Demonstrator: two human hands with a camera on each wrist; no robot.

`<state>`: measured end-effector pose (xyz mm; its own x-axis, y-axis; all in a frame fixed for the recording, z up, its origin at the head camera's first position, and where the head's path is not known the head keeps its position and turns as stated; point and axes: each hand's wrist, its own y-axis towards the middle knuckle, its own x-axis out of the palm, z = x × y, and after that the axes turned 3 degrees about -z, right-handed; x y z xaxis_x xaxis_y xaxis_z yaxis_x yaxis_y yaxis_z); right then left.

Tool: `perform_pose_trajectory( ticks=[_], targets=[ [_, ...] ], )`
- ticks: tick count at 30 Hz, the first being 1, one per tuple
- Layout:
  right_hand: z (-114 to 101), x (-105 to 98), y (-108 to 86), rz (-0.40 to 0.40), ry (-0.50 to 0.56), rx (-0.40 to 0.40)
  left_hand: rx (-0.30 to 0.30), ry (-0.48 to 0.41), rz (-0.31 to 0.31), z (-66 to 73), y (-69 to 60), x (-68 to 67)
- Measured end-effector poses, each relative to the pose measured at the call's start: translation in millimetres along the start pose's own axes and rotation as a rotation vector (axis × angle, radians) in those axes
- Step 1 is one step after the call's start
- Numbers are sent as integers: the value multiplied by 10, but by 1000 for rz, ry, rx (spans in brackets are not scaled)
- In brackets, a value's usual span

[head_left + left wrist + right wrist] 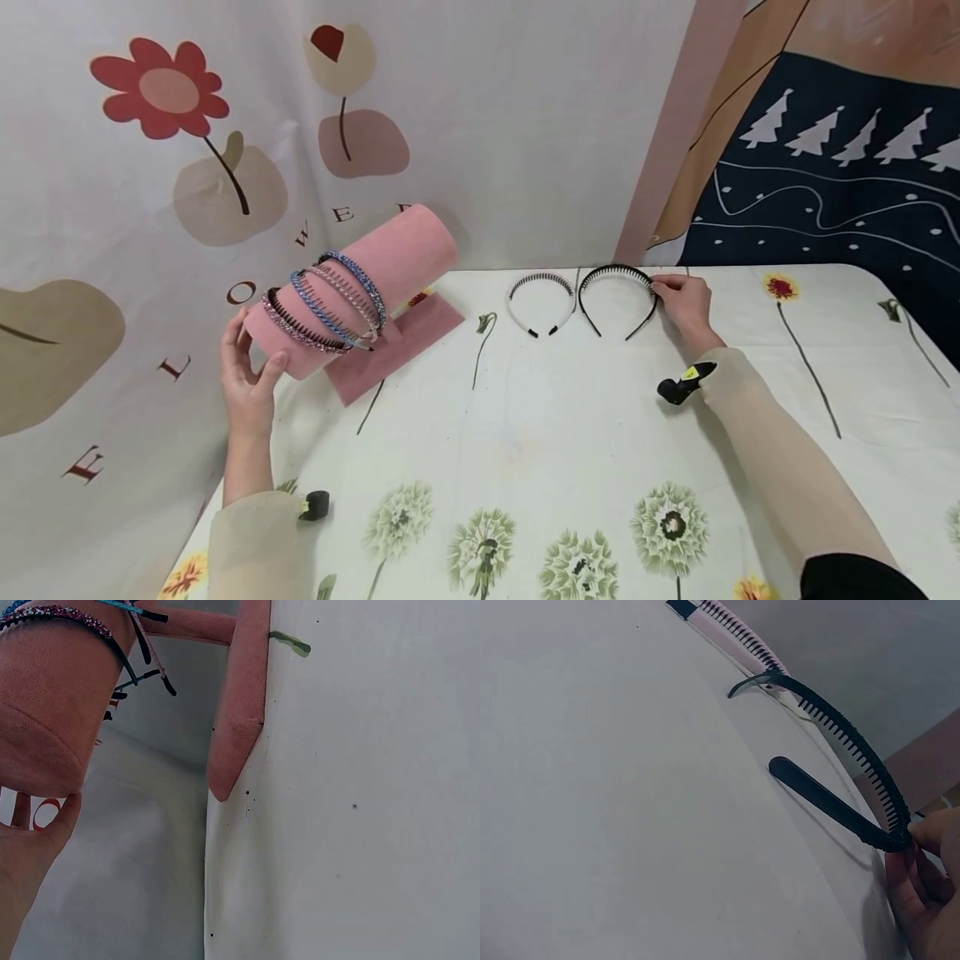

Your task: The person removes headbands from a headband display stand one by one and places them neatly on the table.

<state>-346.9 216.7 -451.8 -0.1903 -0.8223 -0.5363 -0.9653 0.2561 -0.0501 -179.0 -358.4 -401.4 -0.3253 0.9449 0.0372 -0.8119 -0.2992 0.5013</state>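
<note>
A pink padded headband stand (412, 246) leans at the left of the table, its roll tilted with the near end low. Around the roll sit several toothed headbands, including a dark glittery one (64, 615) nearest that end. My left hand (249, 387) holds the roll's near end, thumb on the front side and fingers at the far side. At the table's back edge my right hand (686, 307) pinches one side of a black toothed headband (859, 750) between thumb and fingers. Left of it lies a pale headband with dark teeth and black tips (513, 312).
A white flower-printed cloth covers the table (525, 433). Behind it hangs a printed fabric backdrop (525, 125), close to the stand and to both headbands. A dark fabric with white trees (840, 200) hangs at the right.
</note>
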Motion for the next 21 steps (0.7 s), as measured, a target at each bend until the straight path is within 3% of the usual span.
perform_pose_trajectory(
  ticks=[12,21],
  targets=[
    [3,-5,46,-57,-13,19,0,-9,6,-9,-3,-7],
    [21,21,63,-52,-54,-15,34,-9,-19,-10,1,-5]
  ],
)
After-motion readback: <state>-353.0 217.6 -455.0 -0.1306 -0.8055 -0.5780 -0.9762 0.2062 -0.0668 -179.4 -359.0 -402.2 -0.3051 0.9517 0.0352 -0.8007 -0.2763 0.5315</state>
